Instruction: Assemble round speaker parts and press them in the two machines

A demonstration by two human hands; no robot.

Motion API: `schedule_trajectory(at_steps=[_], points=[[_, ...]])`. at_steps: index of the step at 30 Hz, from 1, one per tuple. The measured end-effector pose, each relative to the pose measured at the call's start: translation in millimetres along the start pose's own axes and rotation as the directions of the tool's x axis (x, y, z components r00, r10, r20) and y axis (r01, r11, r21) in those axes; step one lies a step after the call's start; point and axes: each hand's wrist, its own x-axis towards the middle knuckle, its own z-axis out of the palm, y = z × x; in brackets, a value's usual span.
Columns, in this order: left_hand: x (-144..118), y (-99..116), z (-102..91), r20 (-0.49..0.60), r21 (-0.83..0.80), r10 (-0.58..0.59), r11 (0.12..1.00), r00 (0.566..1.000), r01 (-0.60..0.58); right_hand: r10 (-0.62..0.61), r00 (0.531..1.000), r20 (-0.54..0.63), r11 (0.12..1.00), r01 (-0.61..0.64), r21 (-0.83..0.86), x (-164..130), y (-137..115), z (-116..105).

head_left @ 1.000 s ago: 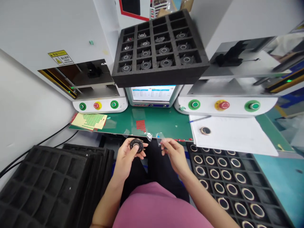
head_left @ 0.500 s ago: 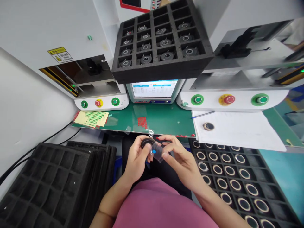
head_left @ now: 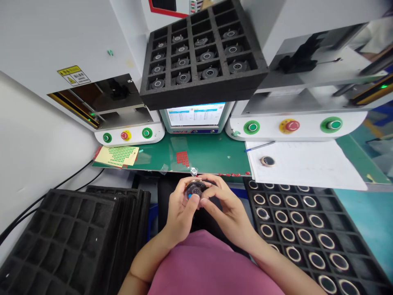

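Between my hands, above my lap, is a round black watch case (head_left: 195,187). My left hand (head_left: 180,211) is closed around its left side, with the thumb pressed on the near part of its face. A clear film with a blue dot (head_left: 190,196) lies against that face. My right hand (head_left: 223,201) pinches at the right edge of the case, where thumb and forefinger meet the film. Its other fingers reach around the far rim. Just beyond my fingers, a crumpled clear piece (head_left: 193,171) sits at the bench edge.
A black foam tray (head_left: 202,88) of watch cases stands above the screen (head_left: 193,116). Machines with buttons flank it. Another tray (head_left: 346,223) of round watch parts lies right; stacked foam trays (head_left: 73,221) lie left. A watch part (head_left: 267,161) rests on paper (head_left: 310,166).
The clear film, held out beside the watch case before, now lies over its face. The case has turned face toward me, and my right hand has moved left against it.
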Motion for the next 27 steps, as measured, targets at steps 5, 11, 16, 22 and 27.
schedule_trajectory(at_steps=[5, 11, 16, 22, 27], points=[[1, -1, 0.9, -0.033, 0.074, -0.004, 0.997, 0.999, 0.006, -0.004, 1.000, -0.026, 0.999, 0.003, -0.038, 0, -1, 3], [-3, -4, 0.8, -0.072, 0.163, 0.050, 0.986, 0.996, -0.038, -0.055, 0.992, -0.112, 0.982, 0.033, -0.188, 0, 0, 6], [0, -5, -2.6, -0.177, 0.181, 0.108, 0.981, 0.978, -0.075, -0.065, 0.959, -0.277, 0.969, -0.006, -0.246, 4, 5, 4], [8, -8, 2.2, -0.076, 0.331, 0.165, 0.934, 0.983, -0.131, -0.040, 0.982, -0.186, 0.998, 0.031, -0.053, 10, 3, -1], [29, -34, 7.4, 0.061, 0.333, -0.027, 0.943, 0.998, 0.005, -0.063, 0.945, -0.320, 0.981, 0.000, -0.194, -3, 22, -37]])
